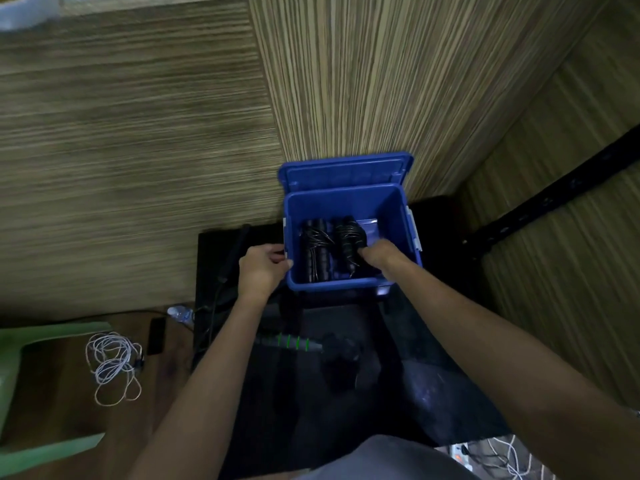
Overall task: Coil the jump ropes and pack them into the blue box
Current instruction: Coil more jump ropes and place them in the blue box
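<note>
The blue box (pixel 349 237) stands open on a dark table (pixel 433 375), its lid (pixel 344 173) tipped back against the wood-grain wall (pixel 381 81). Inside lie 2 coiled black jump ropes (pixel 317 251) side by side on the floor of the box. The right hand (pixel 375 256) reaches inside, fingers on the right-hand coil (pixel 348 239); whether they close round it cannot be told. The left hand (pixel 263 268) grips the box's left rim.
</note>
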